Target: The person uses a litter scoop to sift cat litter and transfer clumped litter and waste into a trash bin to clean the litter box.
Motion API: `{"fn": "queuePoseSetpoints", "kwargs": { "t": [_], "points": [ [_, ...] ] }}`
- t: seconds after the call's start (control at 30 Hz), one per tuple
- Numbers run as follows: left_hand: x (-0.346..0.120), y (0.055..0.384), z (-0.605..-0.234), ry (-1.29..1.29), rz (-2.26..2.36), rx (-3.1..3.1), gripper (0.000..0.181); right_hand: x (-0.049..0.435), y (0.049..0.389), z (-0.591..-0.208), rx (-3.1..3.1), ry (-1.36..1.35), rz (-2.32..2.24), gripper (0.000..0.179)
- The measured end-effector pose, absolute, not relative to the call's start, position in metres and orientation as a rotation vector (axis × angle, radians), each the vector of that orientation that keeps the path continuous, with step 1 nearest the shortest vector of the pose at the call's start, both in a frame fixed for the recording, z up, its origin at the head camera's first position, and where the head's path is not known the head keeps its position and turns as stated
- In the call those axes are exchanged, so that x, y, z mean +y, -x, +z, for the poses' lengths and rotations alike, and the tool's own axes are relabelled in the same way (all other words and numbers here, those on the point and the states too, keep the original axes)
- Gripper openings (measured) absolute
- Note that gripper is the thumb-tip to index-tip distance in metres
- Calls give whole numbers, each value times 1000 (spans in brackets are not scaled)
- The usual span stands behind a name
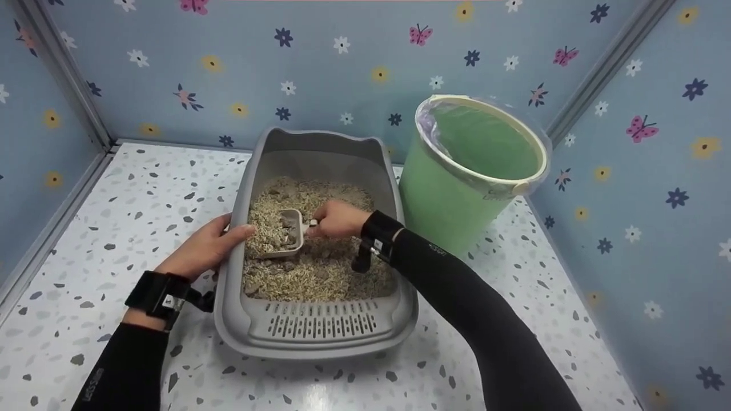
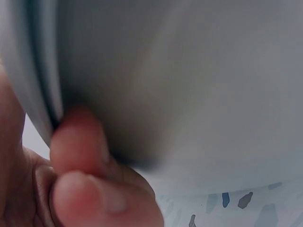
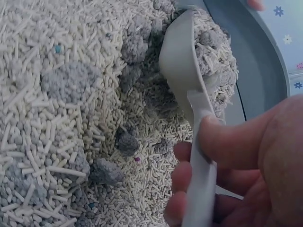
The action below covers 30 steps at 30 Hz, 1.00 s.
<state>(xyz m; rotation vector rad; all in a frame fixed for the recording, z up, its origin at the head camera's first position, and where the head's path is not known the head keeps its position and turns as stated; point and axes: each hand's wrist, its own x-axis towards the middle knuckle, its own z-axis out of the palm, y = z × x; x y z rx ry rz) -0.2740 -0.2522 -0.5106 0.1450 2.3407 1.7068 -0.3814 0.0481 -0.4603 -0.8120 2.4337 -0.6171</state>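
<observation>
My right hand (image 1: 341, 218) grips the handle of a pale litter scoop (image 1: 299, 231), thumb on one side and fingers curled round the other in the right wrist view. The scoop (image 3: 182, 61) stands tilted in the litter (image 3: 47, 123), with pellets and grey clumps at its open side. A grey litter box (image 1: 320, 346) holds this litter. At the box's left rim, my left hand (image 1: 203, 246) has its thumb over the edge. In the left wrist view, its curled fingers (image 2: 90, 198) press against the outer wall under the rim.
A green bin (image 1: 445, 211) lined with a clear bag stands just right of the litter box. Flower-patterned walls (image 1: 320, 63) enclose the back and both sides. Speckled white flooring (image 1: 103, 228) lies beneath.
</observation>
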Motion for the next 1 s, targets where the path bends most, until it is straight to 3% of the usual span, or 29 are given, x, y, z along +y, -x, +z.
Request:
{"fn": "queuePoseSetpoints", "kwargs": {
  "t": [1.0],
  "points": [
    [-253,275,-512,-151,1669,2373,93,49,377,-457,2426,781,-714,41]
  ]
}}
